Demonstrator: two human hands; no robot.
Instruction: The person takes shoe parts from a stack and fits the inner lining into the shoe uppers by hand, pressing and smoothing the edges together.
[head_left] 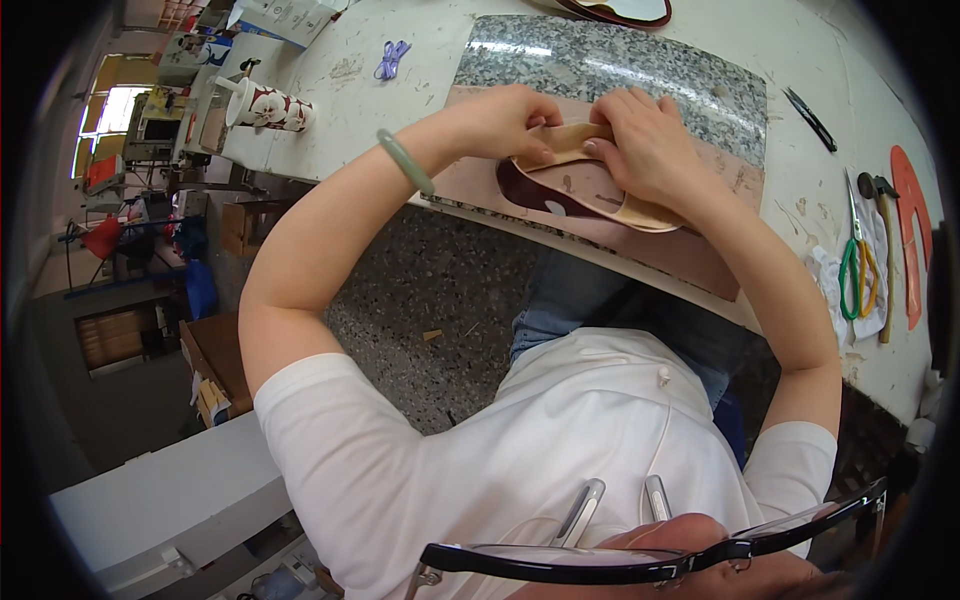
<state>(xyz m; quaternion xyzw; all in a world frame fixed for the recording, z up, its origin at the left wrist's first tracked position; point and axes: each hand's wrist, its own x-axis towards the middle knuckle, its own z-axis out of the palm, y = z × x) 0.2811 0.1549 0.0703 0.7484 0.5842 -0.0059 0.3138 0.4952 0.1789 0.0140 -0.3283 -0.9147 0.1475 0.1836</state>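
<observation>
A shoe upper [532, 192], dark red outside with a tan lining, forms a loop over a pinkish-brown sheet [705, 255] on the table. My left hand [515, 122], below a pale green bangle, pinches the loop's far edge between thumb and fingers. Close beside it, my right hand [648, 142] is closed on the same edge, thumb on the lining and fingers behind. The near side of the loop sags toward me, with a pale spot on its dark red face. My fingers hide part of the far edge.
The sheet lies on a speckled stone slab [610, 62]. A pen [810, 120], scissors [856, 270], a hammer [884, 250] and an orange-red flat tool [910, 230] lie right. At left are a patterned cup [270, 108] and purple ribbon [391, 60]. Another dark red piece [630, 10] sits beyond.
</observation>
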